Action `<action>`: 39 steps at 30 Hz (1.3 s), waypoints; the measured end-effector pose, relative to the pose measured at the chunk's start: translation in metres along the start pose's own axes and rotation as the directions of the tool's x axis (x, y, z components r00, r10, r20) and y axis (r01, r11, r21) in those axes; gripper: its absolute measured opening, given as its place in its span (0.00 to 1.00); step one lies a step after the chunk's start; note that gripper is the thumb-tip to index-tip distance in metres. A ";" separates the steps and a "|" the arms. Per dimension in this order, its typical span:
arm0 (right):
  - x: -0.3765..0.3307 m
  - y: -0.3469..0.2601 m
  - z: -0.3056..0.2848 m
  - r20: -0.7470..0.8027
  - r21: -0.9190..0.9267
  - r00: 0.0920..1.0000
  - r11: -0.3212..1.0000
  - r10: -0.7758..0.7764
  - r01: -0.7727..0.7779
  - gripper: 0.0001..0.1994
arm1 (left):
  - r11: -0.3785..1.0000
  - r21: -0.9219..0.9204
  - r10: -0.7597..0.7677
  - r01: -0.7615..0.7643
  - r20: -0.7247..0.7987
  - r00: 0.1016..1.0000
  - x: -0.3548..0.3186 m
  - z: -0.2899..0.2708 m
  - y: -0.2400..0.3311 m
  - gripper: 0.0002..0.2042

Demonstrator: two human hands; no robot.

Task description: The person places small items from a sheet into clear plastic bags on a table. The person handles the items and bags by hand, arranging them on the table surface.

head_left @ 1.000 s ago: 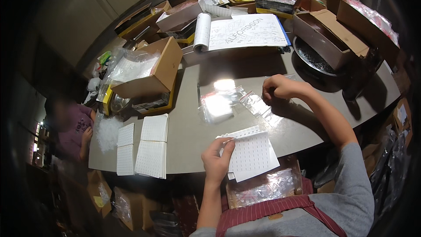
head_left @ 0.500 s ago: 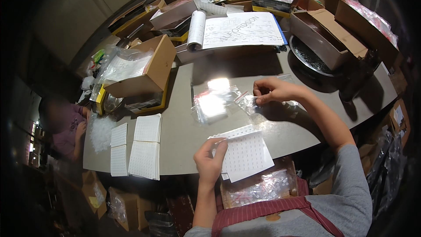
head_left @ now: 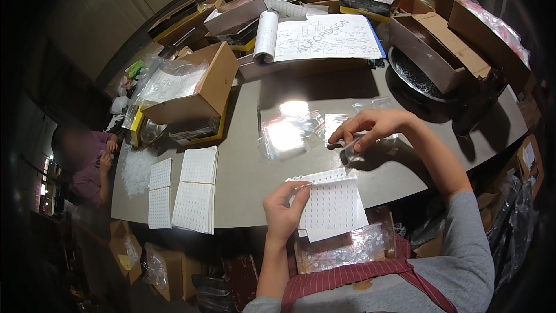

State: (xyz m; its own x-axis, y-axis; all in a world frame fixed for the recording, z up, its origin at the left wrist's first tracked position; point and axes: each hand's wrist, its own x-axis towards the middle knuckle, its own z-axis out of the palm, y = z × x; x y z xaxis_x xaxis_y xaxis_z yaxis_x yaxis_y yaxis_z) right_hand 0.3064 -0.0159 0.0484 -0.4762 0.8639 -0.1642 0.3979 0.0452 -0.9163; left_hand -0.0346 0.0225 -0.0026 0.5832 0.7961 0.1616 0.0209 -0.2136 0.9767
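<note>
My left hand (head_left: 285,211) pinches a few white label sheets (head_left: 333,206) by their upper left corner, at the table's near edge. The sheets carry rows of small printed marks, and a narrow strip shows along their top. To the right and farther back, my right hand (head_left: 373,130) is closed, its index finger reaching left. Between its thumb and fingers is a piece of translucent plastic, apparently a small clear bag (head_left: 351,152); the fingers partly hide it. Beside it lie clear zip bags with red strips (head_left: 284,133), one stretch washed out by glare.
Two banded stacks of label sheets (head_left: 196,188) lie at the left, near small clear pieces (head_left: 136,171). Cardboard boxes (head_left: 217,81) and a drawing pad (head_left: 324,37) stand behind. A bowl of dark small parts (head_left: 414,78) is back right. Another person (head_left: 92,159) sits far left.
My right hand has shifted slightly nearer and opened its index finger forward; the bag it pinched by its edge now lies partly under the fingers. My left hand keeps the sheets.
</note>
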 end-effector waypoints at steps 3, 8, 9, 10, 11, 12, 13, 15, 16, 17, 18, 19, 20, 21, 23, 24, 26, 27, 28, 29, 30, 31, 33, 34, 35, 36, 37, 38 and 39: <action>-0.001 -0.007 0.000 0.006 -0.232 0.994 0.966 -0.112 0.110 0.13 | 0.999 -0.018 -0.029 0.030 0.034 0.999 0.000 -0.002 -0.003 0.09; 0.011 0.002 0.003 -0.305 -0.354 0.932 0.932 -0.195 0.079 0.18 | 1.000 -0.005 -0.030 0.031 0.052 0.998 -0.001 -0.004 -0.003 0.10; 0.012 0.004 0.006 -0.280 -0.442 0.937 0.895 -0.207 0.066 0.18 | 1.000 -0.002 -0.030 0.031 0.060 0.998 0.000 -0.004 -0.003 0.10; 0.014 0.008 0.009 -0.253 -0.526 0.943 0.849 -0.217 0.054 0.18 | 1.000 0.000 -0.030 0.030 0.068 0.997 0.000 -0.004 -0.003 0.10; 0.016 0.017 0.013 -0.275 -0.650 0.905 0.756 -0.324 0.073 0.18 | 1.000 0.004 -0.031 0.031 0.075 0.997 -0.001 -0.004 -0.002 0.10; 0.016 0.023 0.012 -0.314 -0.699 0.889 0.715 -0.334 0.022 0.18 | 0.999 0.004 -0.034 0.034 0.067 0.997 -0.001 -0.003 -0.001 0.10; 0.017 0.026 0.014 -0.351 -0.738 0.871 0.674 -0.344 -0.031 0.18 | 0.999 0.005 -0.042 0.042 0.060 0.997 0.000 -0.003 -0.001 0.10; 0.017 0.029 0.013 -0.405 -0.750 0.838 0.656 -0.365 -0.077 0.17 | 1.000 -0.001 -0.030 0.030 0.048 0.998 0.003 -0.001 -0.001 0.10; 0.019 0.023 0.019 -0.430 -0.696 0.825 0.717 -0.366 -0.045 0.17 | 1.000 -0.001 -0.016 0.016 0.029 0.999 0.001 0.000 -0.001 0.10; 0.021 0.012 0.026 -0.456 -0.637 0.814 0.771 -0.361 -0.015 0.16 | 1.000 -0.003 -0.001 0.001 0.013 1.000 0.000 0.001 -0.001 0.10; 0.023 0.002 0.036 -0.481 -0.573 0.803 0.819 -0.352 0.016 0.16 | 1.000 -0.013 -0.015 0.016 0.017 1.000 0.000 0.002 -0.001 0.10; 0.022 -0.007 0.047 -0.488 -0.513 0.808 0.857 -0.331 0.041 0.15 | 0.999 -0.026 -0.027 0.028 0.029 0.999 0.002 0.004 -0.001 0.10; 0.024 -0.020 0.060 -0.460 -0.415 0.838 0.905 -0.295 0.090 0.13 | 0.999 -0.037 -0.036 0.038 0.037 0.999 0.002 0.005 -0.002 0.10; 0.026 -0.032 0.073 -0.400 -0.422 0.867 0.899 -0.297 0.113 0.13 | 0.998 -0.050 -0.038 0.040 0.054 0.998 0.002 0.005 -0.004 0.10; 0.024 -0.048 0.090 -0.321 -0.478 0.888 0.866 -0.328 0.147 0.14 | 0.997 -0.076 -0.027 0.034 0.090 0.996 0.001 0.006 -0.004 0.11; 0.023 -0.052 0.097 -0.300 -0.522 0.885 0.838 -0.355 0.159 0.14 | 0.994 -0.091 -0.047 0.057 0.104 0.993 0.000 0.007 -0.002 0.11; 0.021 -0.057 0.106 -0.280 -0.609 0.867 0.774 -0.413 0.172 0.15 | 0.987 -0.127 -0.085 0.103 0.137 0.987 -0.001 0.009 0.001 0.12; 0.020 -0.060 0.109 -0.279 -0.651 0.850 0.739 -0.446 0.174 0.16 | 0.989 -0.132 -0.050 0.073 0.166 0.985 -0.003 0.012 0.000 0.11; 0.020 -0.061 0.113 -0.276 -0.691 0.834 0.701 -0.479 0.174 0.17 | 0.983 -0.159 -0.058 0.090 0.196 0.979 -0.004 0.014 0.003 0.11; 0.020 -0.059 0.120 -0.302 -0.743 0.816 0.658 -0.492 0.121 0.16 | 0.977 -0.183 -0.065 0.109 0.229 0.971 -0.004 0.016 0.009 0.11; 0.017 -0.060 0.125 -0.313 -0.770 0.803 0.630 -0.507 0.098 0.16 | 0.970 -0.207 -0.072 0.129 0.262 0.963 -0.004 0.017 0.013 0.11; 0.014 -0.060 0.130 -0.321 -0.796 0.792 0.601 -0.520 0.073 0.16 | 0.960 -0.223 -0.091 0.166 0.314 0.945 -0.006 0.015 0.012 0.12; 0.011 -0.060 0.135 -0.338 -0.818 0.764 0.573 -0.549 0.050 0.16 | 0.945 -0.259 -0.103 0.200 0.344 0.933 -0.006 0.016 0.016 0.13; 0.009 -0.061 0.136 -0.357 -0.815 0.747 0.578 -0.560 0.044 0.15 | 0.936 -0.275 -0.109 0.220 0.369 0.923 -0.006 0.017 0.019 0.13; 0.007 -0.061 0.137 -0.375 -0.812 0.730 0.582 -0.571 0.038 0.15 | 0.923 -0.283 -0.136 0.262 0.398 0.908 -0.005 0.017 0.019 0.14; 0.005 -0.059 0.138 -0.372 -0.805 0.741 0.591 -0.560 0.043 0.15 | 0.908 -0.290 -0.162 0.304 0.427 0.890 -0.005 0.017 0.019 0.14; 0.003 -0.057 0.139 -0.365 -0.799 0.751 0.599 -0.550 0.050 0.15 | 0.892 -0.295 -0.186 0.344 0.453 0.872 -0.005 0.017 0.020 0.14; 0.002 -0.055 0.140 -0.359 -0.792 0.761 0.607 -0.540 0.057 0.15 | 0.888 -0.295 -0.184 0.352 0.474 0.861 -0.003 0.016 0.019 0.14; 0.000 -0.056 0.141 -0.363 -0.796 0.767 0.604 -0.529 0.040 0.15 | 0.885 -0.295 -0.181 0.359 0.493 0.851 -0.001 0.015 0.018 0.14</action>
State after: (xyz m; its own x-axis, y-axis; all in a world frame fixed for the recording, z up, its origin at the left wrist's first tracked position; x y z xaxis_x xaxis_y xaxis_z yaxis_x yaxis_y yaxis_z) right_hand 0.1735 -0.0893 0.0487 -0.2911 0.8212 0.4909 0.8456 0.4608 -0.2694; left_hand -0.0229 0.0091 0.0124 0.8930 0.4366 -0.1088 -0.0116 0.2641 0.9644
